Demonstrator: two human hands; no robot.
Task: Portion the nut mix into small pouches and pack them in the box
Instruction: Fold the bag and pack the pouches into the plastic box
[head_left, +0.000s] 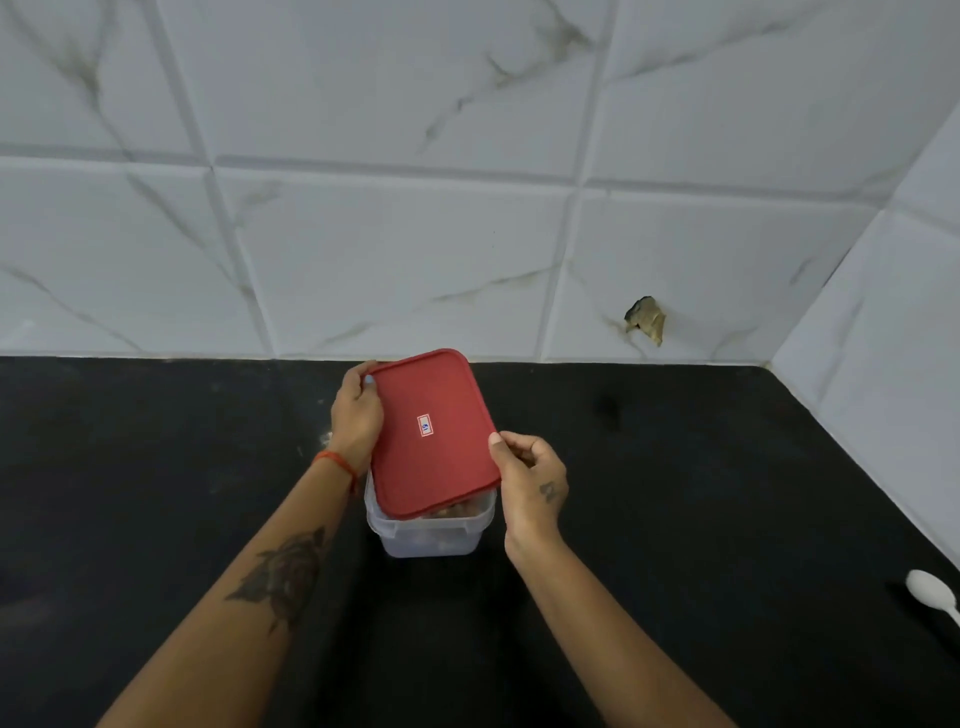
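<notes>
A clear plastic box (429, 535) stands on the black counter (156, 467), just in front of the tiled wall. Above the box, a red lid (431, 434) is held tilted, its near edge over the box's rim. The left hand (356, 415) grips the lid's far left edge, fingers curled around it. The right hand (530, 480) pinches the lid's near right corner, thumb on top. Brownish contents show dimly inside the box. Well right of the box lies a white spoon (932, 590).
</notes>
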